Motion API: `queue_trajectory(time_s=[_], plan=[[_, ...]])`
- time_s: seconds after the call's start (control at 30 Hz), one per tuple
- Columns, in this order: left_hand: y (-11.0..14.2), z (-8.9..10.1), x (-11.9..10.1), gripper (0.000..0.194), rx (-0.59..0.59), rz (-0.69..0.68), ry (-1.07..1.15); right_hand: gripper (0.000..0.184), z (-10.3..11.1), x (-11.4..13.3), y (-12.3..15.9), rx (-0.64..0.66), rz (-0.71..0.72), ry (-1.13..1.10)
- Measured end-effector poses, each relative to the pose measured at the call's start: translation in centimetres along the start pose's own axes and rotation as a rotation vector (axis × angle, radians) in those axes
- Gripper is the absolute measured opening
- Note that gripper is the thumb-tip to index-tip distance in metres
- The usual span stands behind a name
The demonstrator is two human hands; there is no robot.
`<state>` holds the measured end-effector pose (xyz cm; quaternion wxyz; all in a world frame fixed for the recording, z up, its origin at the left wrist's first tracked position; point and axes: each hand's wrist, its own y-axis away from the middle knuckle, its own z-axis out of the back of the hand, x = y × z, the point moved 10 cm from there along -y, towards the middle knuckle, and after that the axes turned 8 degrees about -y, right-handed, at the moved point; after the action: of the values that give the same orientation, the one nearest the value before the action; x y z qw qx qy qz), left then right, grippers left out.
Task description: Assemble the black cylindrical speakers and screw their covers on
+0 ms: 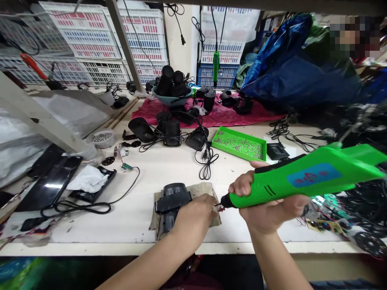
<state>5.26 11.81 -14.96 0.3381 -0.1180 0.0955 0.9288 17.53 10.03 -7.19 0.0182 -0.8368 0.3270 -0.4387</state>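
Hands, two: left hand (pixel 193 219) clenched over a black plastic housing (pixel 172 197), which rests on a worn cloth pad (pixel 205 191) on the desk (pixel 130 229); right hand (pixel 266 201) grasping a green soldering iron (pixel 305 177), tip just beside a thin wire (pixel 218 208). Possible fault: housing slips, and the tip, if hot, strikes left hand or wire.

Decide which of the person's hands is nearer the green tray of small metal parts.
Right. The right hand, holding the green handheld tool, sits just below the green tray; the left hand is farther off, down and left of it, on the black device.
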Motion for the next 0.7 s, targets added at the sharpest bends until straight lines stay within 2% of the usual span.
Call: queue_trajectory(time_s=[0.13,0.33,0.7], plan=[[0.0,0.2,0.2,0.012,0.030,0.042,0.049,0.064,-0.6,1.1,0.3,-0.005,-0.002,-0.044],[0.0,0.1,0.4,0.019,0.076,0.040,0.114,0.070,-0.9,2.4,0.3,0.062,0.059,-0.083],[0.4,-0.1,0.4,0.022,0.002,-0.008,0.101,0.071,-1.0,2.5,0.6,0.072,0.068,-0.138]])
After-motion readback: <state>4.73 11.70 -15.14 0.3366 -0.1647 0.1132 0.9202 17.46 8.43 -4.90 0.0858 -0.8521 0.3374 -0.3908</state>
